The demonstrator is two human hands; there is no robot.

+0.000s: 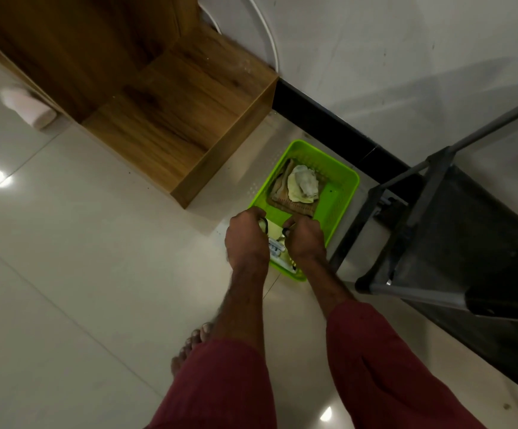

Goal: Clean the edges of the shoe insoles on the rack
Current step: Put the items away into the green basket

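Observation:
A bright green plastic tray (344,193) lies on the floor by the wall. Folded brownish cloths (291,204) with a crumpled pale cloth (302,184) on top lie in its far half. My left hand (247,239) and my right hand (305,241) are both down in the near half of the tray, fingers curled round a pale object with a dark edge (278,243). Most of that object is hidden by my hands, and I cannot tell what it is. A dark rack (455,230) with grey metal tubes stands just right of the tray.
A wooden cabinet (171,119) with open compartments stands to the upper left of the tray. A white object (29,108) lies on the tiled floor by the cabinet. A black skirting strip (329,119) runs along the white wall. My bare foot (189,345) stands on the tiles below.

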